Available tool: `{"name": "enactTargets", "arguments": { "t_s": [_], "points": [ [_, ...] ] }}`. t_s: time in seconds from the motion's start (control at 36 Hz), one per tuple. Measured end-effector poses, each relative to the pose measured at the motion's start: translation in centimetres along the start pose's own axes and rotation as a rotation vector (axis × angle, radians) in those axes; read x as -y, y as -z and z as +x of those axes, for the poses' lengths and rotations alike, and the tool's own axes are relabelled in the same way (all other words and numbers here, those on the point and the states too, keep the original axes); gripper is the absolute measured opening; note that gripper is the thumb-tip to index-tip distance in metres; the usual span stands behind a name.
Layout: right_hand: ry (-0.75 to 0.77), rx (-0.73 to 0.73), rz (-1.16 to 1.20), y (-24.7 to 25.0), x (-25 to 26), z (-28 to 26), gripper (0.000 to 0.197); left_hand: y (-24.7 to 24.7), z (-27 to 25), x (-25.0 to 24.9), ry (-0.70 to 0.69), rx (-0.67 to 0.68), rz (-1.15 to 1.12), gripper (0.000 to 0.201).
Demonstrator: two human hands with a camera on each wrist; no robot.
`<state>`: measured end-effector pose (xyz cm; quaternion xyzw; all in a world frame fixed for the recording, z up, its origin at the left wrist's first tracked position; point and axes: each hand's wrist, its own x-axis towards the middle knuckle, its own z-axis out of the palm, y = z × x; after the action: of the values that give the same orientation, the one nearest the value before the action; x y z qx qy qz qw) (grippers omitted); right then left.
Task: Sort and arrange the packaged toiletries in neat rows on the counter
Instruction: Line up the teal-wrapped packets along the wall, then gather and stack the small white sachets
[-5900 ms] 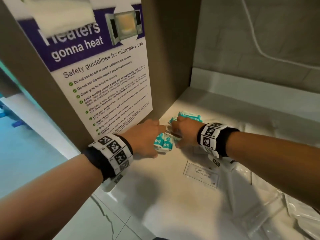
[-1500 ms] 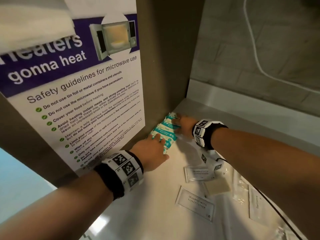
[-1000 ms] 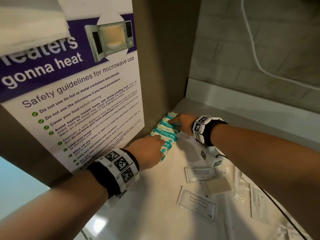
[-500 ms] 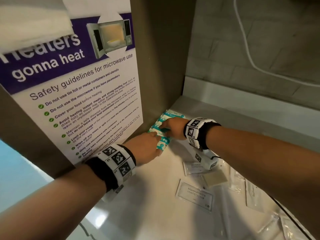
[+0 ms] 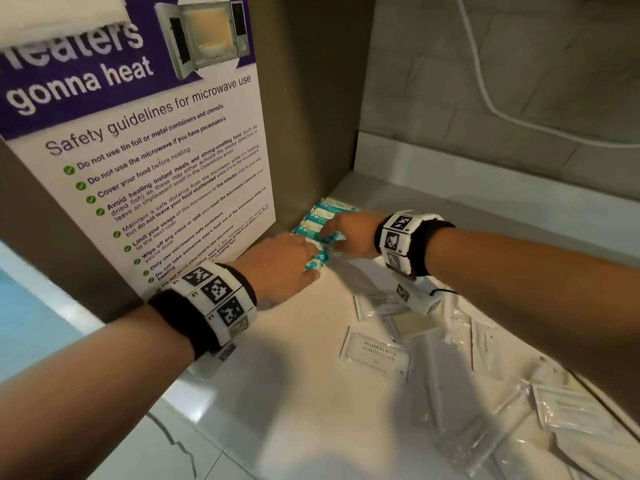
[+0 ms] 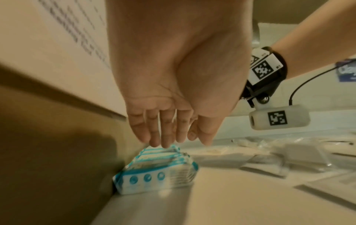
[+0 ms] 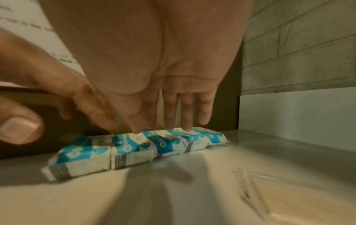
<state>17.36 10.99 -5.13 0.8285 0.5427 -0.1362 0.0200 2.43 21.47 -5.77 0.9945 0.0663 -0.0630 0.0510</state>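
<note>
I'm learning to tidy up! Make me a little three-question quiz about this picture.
1. True or false: the blue-and-white packets lie side by side in a row against the brown panel.
2. Which hand's fingertips touch the top of the row: A) right hand B) neither?
3. Fill in: the loose white sachet nearer the front of the counter reads "Shampoo with ____".

Key: 1 true; 2 A; 3 Conditioner.
</note>
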Motion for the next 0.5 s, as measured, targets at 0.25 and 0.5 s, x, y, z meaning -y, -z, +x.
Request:
{"name": "enactTargets", "arguments": {
  "t_s": [0.25,0.5],
  "points": [
    [-0.089,0.188,-0.139,-1.8,-1.2,-7.6,0.035,-0.9,-2.9,-4.4,-0.249,0.111,-0.128,0.025],
    [-0.171,0.144,-0.166,-3.9,0.1,-9.9,0.015,-3.8,-3.3,-5.7,-0.261,0.154,-0.137,0.054]
  ]
}}
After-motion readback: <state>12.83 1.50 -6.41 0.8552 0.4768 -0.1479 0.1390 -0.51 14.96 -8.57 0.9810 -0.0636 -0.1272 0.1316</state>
